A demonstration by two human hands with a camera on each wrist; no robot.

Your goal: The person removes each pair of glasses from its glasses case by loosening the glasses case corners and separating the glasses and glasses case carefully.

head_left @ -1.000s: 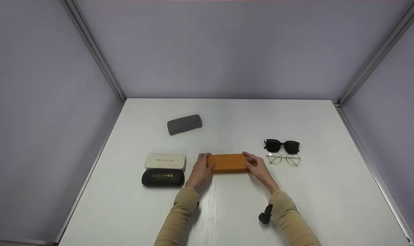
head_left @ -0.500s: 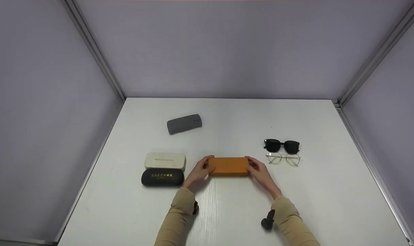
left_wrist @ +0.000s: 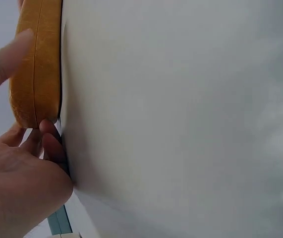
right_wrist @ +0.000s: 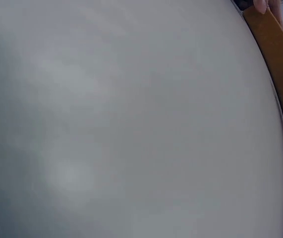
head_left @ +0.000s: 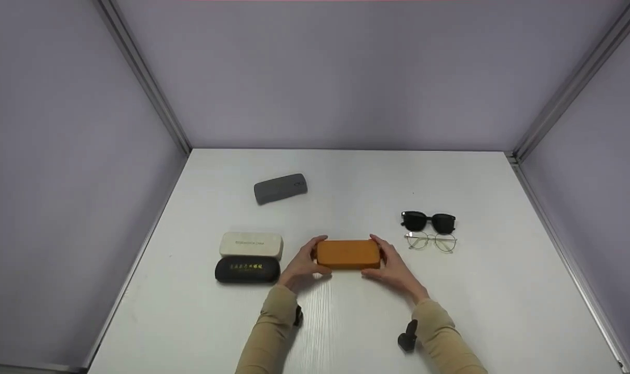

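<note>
An orange glasses case (head_left: 348,253) lies flat on the white table, between both hands. At its left end, my left hand (head_left: 303,263) holds it with fingers curled against the end and the thumb along the near side. My right hand (head_left: 396,267) is around the right end in the same way, its thumb at the near front edge. In the left wrist view, the case (left_wrist: 38,74) has a seam along its side; fingertips touch its end while the thumb stands over that side. The right wrist view catches only part of the case (right_wrist: 274,54) with fingertips at it.
To the left lie a cream glasses case (head_left: 251,244) and a black one (head_left: 248,270) with gold lettering. A grey case (head_left: 281,188) is farther back. On the right, black sunglasses (head_left: 429,223) lie just behind thin round-framed glasses (head_left: 431,242). Panels enclose the table.
The orange case came slightly nearer the person, then stayed put. Both thumbs have slid from its top corners down to the near side.
</note>
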